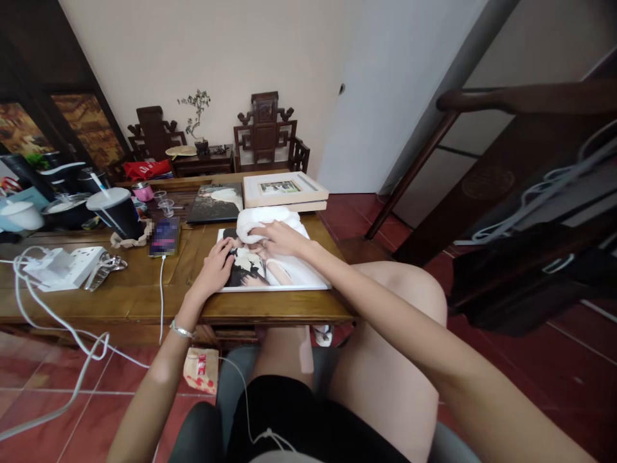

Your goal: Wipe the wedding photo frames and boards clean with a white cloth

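Note:
A photo panel with a printed picture of people lies flat near the table's front edge. My left hand rests on its left side, fingers stretched out over the edge, holding nothing. On the panel's upper part sits a bunched white towel. My right hand grips this towel from the near side, with the thumb and some fingers partly hidden. Behind the towel are a dark photo panel and a stack of light-framed pictures.
A phone with a white cable, a power strip and a lidded black cup stand on the wooden table to the left. Loose cables hang over its front edge. A paper bag is below; a wooden railing rises at right.

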The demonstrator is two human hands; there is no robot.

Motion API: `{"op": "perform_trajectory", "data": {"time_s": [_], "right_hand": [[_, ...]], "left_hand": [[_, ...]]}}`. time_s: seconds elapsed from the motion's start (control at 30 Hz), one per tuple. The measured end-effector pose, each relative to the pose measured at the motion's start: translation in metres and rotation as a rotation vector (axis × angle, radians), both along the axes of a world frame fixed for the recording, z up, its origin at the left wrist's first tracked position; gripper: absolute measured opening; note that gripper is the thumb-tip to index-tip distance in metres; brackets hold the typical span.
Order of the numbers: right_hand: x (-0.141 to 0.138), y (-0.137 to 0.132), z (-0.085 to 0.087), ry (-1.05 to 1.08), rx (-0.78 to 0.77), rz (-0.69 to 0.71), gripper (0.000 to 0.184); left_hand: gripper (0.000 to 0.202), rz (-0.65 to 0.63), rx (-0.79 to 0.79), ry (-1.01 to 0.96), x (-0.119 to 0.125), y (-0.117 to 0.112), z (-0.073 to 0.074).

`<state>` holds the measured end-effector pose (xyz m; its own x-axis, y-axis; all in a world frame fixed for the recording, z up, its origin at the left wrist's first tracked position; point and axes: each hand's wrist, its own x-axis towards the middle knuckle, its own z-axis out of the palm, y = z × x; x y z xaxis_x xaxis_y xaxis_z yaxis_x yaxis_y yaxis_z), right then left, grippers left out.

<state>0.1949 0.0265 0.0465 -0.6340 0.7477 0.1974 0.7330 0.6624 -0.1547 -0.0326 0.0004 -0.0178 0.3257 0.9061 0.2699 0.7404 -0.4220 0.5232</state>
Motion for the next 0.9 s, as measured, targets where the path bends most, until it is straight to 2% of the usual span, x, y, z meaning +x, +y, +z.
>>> {"op": "perform_trajectory", "data": {"time_s": [0.07,0.13,0.23,0.37,0.43,0.5,0.57,0.67,0.8,0.9], "right_hand": [[-0.002,0.005,-0.003,-0.011,0.006,-0.014,0.05],[0.001,-0.004,-0.007,-0.025,0.014,0.008,0.049],[0.012,-0.04,-0.012,-0.011,0.01,0.088,0.049],[0.031,-0.105,-0.01,0.016,-0.051,0.195,0.047],[0.04,-0.13,-0.005,0.015,-0.095,0.2,0.045],[0.047,-0.14,-0.001,0.016,-0.11,0.168,0.044],[0.05,-0.134,0.002,0.022,-0.092,0.115,0.044],[0.045,-0.106,0.004,0.013,-0.054,0.008,0.045],[0.02,-0.066,0.011,-0.065,-0.039,-0.148,0.046],[-0.005,-0.054,0.014,-0.067,-0.033,-0.129,0.044]], "left_hand": [[0.046,0.007,0.008,-0.016,0.0,0.0,0.0],[0.045,0.012,0.017,-0.033,0.001,0.0,-0.001],[0.044,0.013,0.018,-0.05,0.001,-0.001,0.001],[0.044,0.0,-0.003,-0.054,0.002,-0.002,0.007],[0.044,-0.001,-0.007,-0.049,0.003,-0.003,0.009],[0.046,0.008,0.005,-0.037,0.004,-0.004,0.011],[0.047,0.016,0.017,-0.022,0.005,-0.005,0.011],[0.049,-0.002,0.001,-0.003,0.005,-0.006,0.008],[0.049,-0.012,-0.03,0.006,0.004,-0.005,0.007],[0.047,0.021,-0.033,-0.052,0.005,-0.007,0.013]]}}
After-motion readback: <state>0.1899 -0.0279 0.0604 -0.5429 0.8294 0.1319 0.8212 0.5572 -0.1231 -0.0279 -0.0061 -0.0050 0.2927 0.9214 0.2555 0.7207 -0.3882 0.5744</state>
